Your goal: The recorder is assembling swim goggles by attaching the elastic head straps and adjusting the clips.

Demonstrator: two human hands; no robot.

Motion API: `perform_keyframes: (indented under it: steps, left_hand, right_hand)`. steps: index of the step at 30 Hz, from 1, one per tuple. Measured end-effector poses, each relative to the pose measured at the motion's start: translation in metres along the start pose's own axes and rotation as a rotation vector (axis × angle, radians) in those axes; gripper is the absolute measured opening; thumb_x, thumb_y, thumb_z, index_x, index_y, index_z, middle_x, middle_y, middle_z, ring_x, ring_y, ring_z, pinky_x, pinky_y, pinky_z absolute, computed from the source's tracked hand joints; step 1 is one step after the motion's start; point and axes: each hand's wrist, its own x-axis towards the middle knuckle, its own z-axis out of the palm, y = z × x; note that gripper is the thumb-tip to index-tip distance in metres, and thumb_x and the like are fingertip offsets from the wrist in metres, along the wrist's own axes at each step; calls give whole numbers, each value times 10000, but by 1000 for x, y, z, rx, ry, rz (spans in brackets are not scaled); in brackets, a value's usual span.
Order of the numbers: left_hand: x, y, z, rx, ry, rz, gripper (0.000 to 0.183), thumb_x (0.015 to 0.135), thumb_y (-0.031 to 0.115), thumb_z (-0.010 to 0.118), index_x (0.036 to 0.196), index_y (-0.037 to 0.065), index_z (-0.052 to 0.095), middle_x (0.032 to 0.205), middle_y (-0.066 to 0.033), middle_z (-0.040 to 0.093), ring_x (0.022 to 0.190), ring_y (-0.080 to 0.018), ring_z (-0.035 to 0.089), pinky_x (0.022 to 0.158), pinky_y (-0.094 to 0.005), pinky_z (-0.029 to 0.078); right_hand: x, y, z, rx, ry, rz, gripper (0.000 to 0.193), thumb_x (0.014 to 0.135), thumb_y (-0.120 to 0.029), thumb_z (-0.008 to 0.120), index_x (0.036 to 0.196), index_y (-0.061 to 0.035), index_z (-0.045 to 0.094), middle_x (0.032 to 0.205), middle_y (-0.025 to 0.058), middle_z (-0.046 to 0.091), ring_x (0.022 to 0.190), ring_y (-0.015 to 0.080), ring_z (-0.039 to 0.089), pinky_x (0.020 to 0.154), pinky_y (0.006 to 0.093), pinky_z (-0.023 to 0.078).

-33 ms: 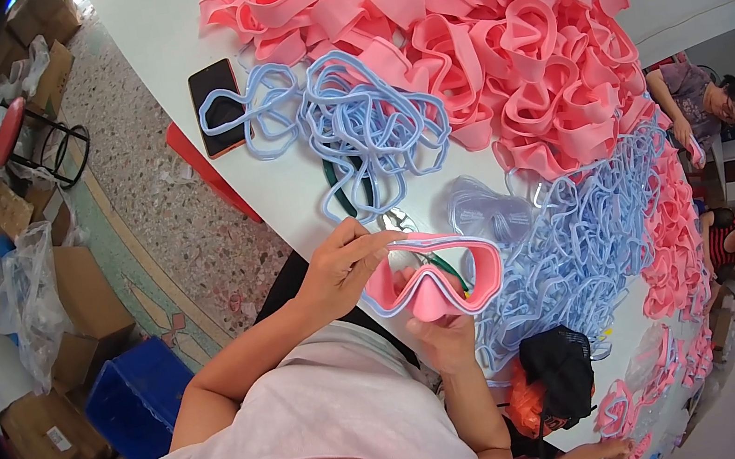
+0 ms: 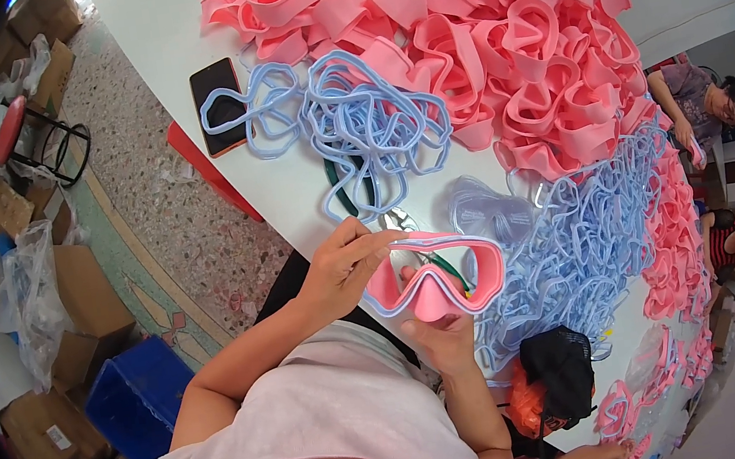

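Two hands: both on one mask (image 2: 434,296), held in front of the torso near the table (image 2: 156,41) edge.
Mask: pink, pale blue edging, nose piece pointing toward the person.
Left hand (image 2: 347,268): fingers closed on the mask's upper left edge.
Right hand (image 2: 444,339): gripping the lower edge beside the nose piece; fingertips behind, visible through the opening.
Green handle (image 2: 447,264): seen through the mask; rest partly hidden.
Clear lens (image 2: 489,210): on the table, just beyond the mask.
Blue bundle (image 2: 374,111): loose frames, upper left of the mask; one loop overlaps the phone (image 2: 220,109).
Blue pile (image 2: 566,239): right of the mask.
Pink pile (image 2: 492,43): far side, touching the blue pile.
Black bag (image 2: 559,372): near side, right of the right hand, against orange plastic (image 2: 528,406).
Blue bin (image 2: 139,398): floor, left.
Co-workers: two across the table, far right; one in a striped top (image 2: 725,247).
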Motion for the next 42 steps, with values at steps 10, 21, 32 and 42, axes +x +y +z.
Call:
perform_keyframes:
  steps: [10, 21, 32, 42]
  left_hand:
    - [-2, 2, 10, -48, 34, 2, 293, 910, 44, 593, 1199, 66, 639, 808, -41, 451, 708, -132, 461, 611, -244, 399]
    - [-6, 4, 16, -67, 13, -42, 300, 907, 31, 587, 1196, 92, 646, 825, -38, 460, 725, -127, 478, 626, -243, 414]
    - [1, 9, 6, -77, -19, -40, 272, 915, 45, 586, 1172, 92, 661, 806, -38, 452, 736, -134, 476, 634, -246, 412]
    - [1, 14, -9, -9, -43, -44, 289, 910, 37, 591, 1187, 93, 649, 805, -45, 431, 723, -147, 446, 636, -252, 398]
  right_hand:
    - [-6, 21, 17, -522, 267, -121, 441, 824, 50, 679, 1229, 39, 505, 1016, 110, 643, 942, 181, 623, 869, 321, 511]
    - [6, 11, 25, 228, 336, 78, 713, 759, 33, 706, 1380, 14, 357, 885, 69, 641, 913, 186, 629, 898, 309, 495]
    - [4, -1, 13, 174, 37, 107, 598, 726, 81, 653, 1288, -2, 465, 1051, 108, 628, 1072, 242, 585, 991, 380, 423]
    - [5, -20, 1, 298, -174, 110, 946, 723, -207, 767, 1476, -18, 228, 1427, 171, 397, 1311, 302, 409, 1096, 424, 315]
